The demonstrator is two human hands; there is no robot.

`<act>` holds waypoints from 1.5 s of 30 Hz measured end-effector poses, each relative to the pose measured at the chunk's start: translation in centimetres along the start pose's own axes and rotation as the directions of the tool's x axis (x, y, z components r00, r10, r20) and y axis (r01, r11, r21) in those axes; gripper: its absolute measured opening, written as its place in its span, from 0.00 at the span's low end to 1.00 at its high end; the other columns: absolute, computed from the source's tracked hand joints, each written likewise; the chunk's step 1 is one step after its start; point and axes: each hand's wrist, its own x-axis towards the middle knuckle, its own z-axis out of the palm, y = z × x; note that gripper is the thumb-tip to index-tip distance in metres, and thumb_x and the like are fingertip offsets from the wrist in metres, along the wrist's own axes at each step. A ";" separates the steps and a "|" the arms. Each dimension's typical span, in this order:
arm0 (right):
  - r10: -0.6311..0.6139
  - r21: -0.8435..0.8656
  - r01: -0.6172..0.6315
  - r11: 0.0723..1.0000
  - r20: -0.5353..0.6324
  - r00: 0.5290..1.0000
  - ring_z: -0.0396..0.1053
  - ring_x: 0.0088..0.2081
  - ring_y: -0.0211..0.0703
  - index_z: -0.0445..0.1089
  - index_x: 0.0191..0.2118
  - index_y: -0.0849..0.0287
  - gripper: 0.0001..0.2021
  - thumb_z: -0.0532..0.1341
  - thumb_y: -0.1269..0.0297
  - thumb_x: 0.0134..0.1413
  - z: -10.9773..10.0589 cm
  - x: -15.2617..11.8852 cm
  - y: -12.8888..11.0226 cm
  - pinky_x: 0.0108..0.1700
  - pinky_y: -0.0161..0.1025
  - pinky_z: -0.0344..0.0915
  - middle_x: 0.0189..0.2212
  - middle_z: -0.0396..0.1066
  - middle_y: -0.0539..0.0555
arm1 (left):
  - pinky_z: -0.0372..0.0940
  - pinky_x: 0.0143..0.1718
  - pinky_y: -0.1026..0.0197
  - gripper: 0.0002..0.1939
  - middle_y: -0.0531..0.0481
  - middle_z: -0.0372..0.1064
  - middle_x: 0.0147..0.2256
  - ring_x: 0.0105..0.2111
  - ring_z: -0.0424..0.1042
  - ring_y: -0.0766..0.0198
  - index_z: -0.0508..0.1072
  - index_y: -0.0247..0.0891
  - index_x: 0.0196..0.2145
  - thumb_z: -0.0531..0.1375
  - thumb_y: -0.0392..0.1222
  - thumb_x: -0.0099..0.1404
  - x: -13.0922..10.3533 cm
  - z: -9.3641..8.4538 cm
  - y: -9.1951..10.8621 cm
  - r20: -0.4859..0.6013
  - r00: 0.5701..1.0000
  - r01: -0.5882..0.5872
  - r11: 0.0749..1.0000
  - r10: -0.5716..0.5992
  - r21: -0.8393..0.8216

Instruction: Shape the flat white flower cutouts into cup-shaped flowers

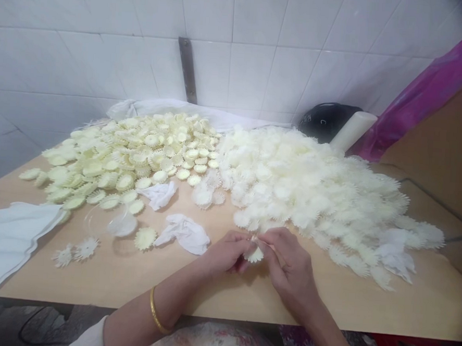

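Between my two hands, just over the table's front part, is a small pale disc with a scalloped edge (254, 255). My left hand (228, 252) pinches it from the left, a gold bangle on that wrist. Thumb and fingers of my right hand (291, 260) close on its upper right edge. Fingertips hide most of the disc's top. Left of my hands lie a crumpled white cloth (184, 234) and a single yellowish toothed disc (145, 239). Behind them spreads a large heap of whitish toothed discs (293, 177).
A heap of yellowish discs (138, 151) fills the back left. Near it are a clear round dish (121, 223), two loose white toothed pieces (86, 249) and folded white cloth (11, 243). A black rounded object (324, 118) and white roll (354, 131) stand by the tiled wall.
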 end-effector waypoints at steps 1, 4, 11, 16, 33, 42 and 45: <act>-0.035 -0.026 0.035 0.999 0.001 0.999 0.62 0.34 0.42 0.65 0.35 0.59 0.07 0.51 0.73 0.54 0.0 0.0 0.2 0.37 0.39 0.60 0.30 0.63 0.54 | 0.43 0.13 0.68 0.08 0.57 0.52 0.10 0.11 0.47 0.74 0.63 0.34 0.20 0.48 0.36 0.52 0.0 0.0 0.0 0.000 1.000 -0.010 1.000 0.010 0.003; -0.150 -0.129 0.151 0.980 0.016 0.989 0.61 0.35 0.43 0.65 0.39 0.57 0.12 0.52 0.77 0.51 0.1 -0.2 0.9 0.37 0.42 0.59 0.31 0.63 0.54 | 0.43 0.14 0.69 0.08 0.57 0.52 0.11 0.12 0.48 0.74 0.62 0.34 0.19 0.48 0.36 0.52 -0.1 0.1 0.0 0.003 0.999 -0.036 0.999 0.036 0.016; -0.264 -0.162 0.269 0.949 0.051 0.963 0.61 0.35 0.44 0.63 0.44 0.56 0.18 0.50 0.80 0.49 -0.1 -0.1 1.5 0.37 0.43 0.58 0.33 0.62 0.55 | 0.44 0.14 0.69 0.08 0.57 0.52 0.11 0.12 0.48 0.75 0.62 0.35 0.19 0.47 0.36 0.52 0.0 0.1 -0.1 0.003 0.999 -0.041 0.998 0.041 0.057; -0.248 -0.123 0.263 0.957 0.128 0.960 0.60 0.35 0.44 0.64 0.43 0.57 0.15 0.49 0.78 0.52 -0.3 0.2 1.7 0.38 0.44 0.58 0.34 0.64 0.56 | 0.45 0.15 0.69 0.08 0.57 0.52 0.11 0.12 0.49 0.74 0.61 0.35 0.18 0.47 0.37 0.52 0.0 0.1 -0.1 -0.004 0.999 -0.039 0.996 0.039 0.083; -0.227 -0.217 0.306 0.927 0.324 0.918 0.56 0.31 0.43 0.64 0.30 0.63 0.12 0.47 0.82 0.45 -0.6 0.8 0.8 0.33 0.40 0.57 0.27 0.61 0.55 | 0.47 0.16 0.69 0.10 0.57 0.53 0.12 0.13 0.51 0.74 0.58 0.35 0.16 0.49 0.37 0.53 0.0 0.1 -0.1 0.041 0.999 -0.004 0.987 -0.003 0.162; 0.082 -0.261 -0.089 0.961 -0.039 0.996 0.58 0.25 0.40 0.60 0.27 0.60 0.08 0.48 0.74 0.54 -0.6 0.8 3.1 0.26 0.35 0.56 0.22 0.59 0.51 | 0.42 0.14 0.67 0.12 0.57 0.53 0.11 0.11 0.48 0.75 0.59 0.35 0.16 0.51 0.43 0.54 0.0 -0.1 -0.2 0.008 1.000 0.012 0.999 -0.013 0.050; 0.128 -0.136 -0.134 0.982 -0.057 0.990 0.59 0.25 0.38 0.59 0.27 0.58 0.08 0.49 0.69 0.56 -2.0 1.0 2.3 0.27 0.34 0.57 0.22 0.60 0.50 | 0.41 0.13 0.67 0.13 0.57 0.53 0.11 0.11 0.47 0.74 0.60 0.36 0.17 0.51 0.44 0.55 0.1 -0.1 -0.3 -0.025 1.000 -0.006 1.000 0.006 0.029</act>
